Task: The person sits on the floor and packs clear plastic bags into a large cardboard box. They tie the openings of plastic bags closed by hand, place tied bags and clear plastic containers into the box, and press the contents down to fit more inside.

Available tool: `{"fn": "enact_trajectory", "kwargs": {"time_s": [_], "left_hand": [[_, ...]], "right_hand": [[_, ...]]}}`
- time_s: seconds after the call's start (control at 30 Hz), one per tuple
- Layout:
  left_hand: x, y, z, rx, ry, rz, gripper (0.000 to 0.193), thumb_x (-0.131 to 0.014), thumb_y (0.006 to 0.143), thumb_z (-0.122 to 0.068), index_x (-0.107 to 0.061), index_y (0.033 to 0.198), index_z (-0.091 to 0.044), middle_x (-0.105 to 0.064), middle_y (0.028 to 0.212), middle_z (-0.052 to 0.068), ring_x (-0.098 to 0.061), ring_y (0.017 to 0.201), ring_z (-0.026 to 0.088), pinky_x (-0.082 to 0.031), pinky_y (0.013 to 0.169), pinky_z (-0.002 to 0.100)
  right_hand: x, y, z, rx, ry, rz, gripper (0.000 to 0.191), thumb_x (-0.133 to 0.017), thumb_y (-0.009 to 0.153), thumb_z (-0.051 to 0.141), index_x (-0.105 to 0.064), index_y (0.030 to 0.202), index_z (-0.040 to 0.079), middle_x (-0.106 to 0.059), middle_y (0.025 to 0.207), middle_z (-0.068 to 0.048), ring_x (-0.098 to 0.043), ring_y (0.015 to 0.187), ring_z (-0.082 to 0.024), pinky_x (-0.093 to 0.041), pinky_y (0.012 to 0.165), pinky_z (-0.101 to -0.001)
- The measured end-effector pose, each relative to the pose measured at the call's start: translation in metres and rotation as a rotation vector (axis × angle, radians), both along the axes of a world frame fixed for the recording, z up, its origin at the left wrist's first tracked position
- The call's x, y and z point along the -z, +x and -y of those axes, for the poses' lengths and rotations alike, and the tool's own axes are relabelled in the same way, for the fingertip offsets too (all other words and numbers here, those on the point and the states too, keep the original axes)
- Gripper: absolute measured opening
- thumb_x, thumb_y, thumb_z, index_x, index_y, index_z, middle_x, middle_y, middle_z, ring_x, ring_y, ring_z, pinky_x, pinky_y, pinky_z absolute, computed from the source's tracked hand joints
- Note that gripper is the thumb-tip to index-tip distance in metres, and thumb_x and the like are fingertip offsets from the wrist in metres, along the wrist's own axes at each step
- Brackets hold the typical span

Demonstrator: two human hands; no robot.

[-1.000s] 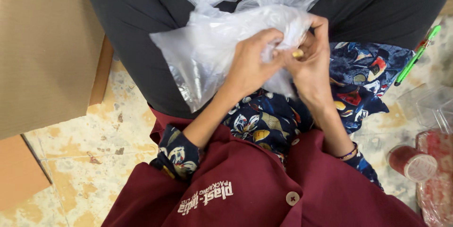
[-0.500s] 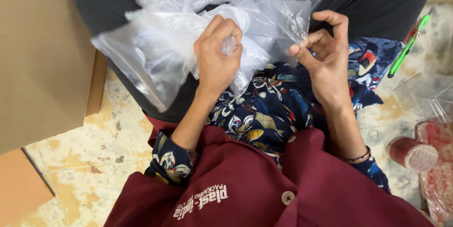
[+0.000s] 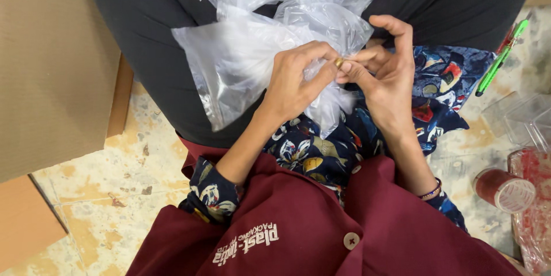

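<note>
Floor [image 3: 103, 195] of worn pale tiles, yellow-brown stains, dark grout lines. Big cardboard sheet [image 3: 51, 63] fills the left side – a smaller orange-brown piece [image 3: 26, 224] at the lower left corner. Light even, soft – no hard shadows. Walls, windows not in view.

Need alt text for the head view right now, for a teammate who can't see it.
Both hands meet over a crumpled clear plastic bag on the person's lap: left hand gripping the plastic, right hand pinching it beside a gold ring. A green pen and a red-filled clear cup lie on the floor.
</note>
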State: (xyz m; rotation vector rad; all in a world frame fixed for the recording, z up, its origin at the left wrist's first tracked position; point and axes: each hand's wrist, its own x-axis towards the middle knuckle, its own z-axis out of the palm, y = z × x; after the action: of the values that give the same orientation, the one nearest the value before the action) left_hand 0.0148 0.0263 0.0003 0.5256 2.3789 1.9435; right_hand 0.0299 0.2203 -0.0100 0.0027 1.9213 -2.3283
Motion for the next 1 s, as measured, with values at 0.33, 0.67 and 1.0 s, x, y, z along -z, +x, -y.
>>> {"fn": "enact_trajectory", "kwargs": {"time_s": [0.33, 0.67, 1.0], "left_hand": [[0.006, -0.001, -0.006, 0.064, 0.033, -0.005, 0.020, -0.073, 0.094, -0.021, -0.064, 0.100, -0.003, -0.072, 0.091, 0.007, -0.072, 0.084, 0.021, -0.056, 0.079, 0.032], [0.014, 0.001, 0.006, -0.092, 0.007, 0.073, 0.011, -0.070, 0.096, -0.012, -0.065, 0.100, -0.002, -0.070, 0.086, 0.007, -0.067, 0.076, 0.014, -0.051, 0.066, 0.029], [0.020, -0.004, -0.009, -0.061, 0.084, 0.078, 0.030, -0.085, 0.087, -0.011, -0.058, 0.089, 0.000, -0.058, 0.079, 0.005, -0.052, 0.078, 0.008, -0.050, 0.076, 0.027]], "right_hand": [[-0.002, 0.008, 0.014, -0.035, 0.141, -0.136, 0.061, -0.069, 0.098, -0.020, -0.036, 0.142, 0.007, -0.059, 0.114, -0.006, -0.061, 0.101, -0.009, -0.056, 0.094, -0.0239], [0.000, 0.007, 0.002, -0.003, 0.201, -0.162, 0.070, -0.080, 0.098, -0.017, -0.035, 0.145, 0.009, -0.049, 0.102, -0.002, -0.053, 0.088, -0.008, -0.051, 0.093, -0.0222], [0.006, 0.011, 0.002, -0.006, 0.200, -0.161, 0.061, -0.070, 0.099, -0.019, -0.037, 0.143, 0.006, -0.049, 0.094, -0.001, -0.049, 0.082, -0.006, -0.052, 0.090, -0.0196]]}}
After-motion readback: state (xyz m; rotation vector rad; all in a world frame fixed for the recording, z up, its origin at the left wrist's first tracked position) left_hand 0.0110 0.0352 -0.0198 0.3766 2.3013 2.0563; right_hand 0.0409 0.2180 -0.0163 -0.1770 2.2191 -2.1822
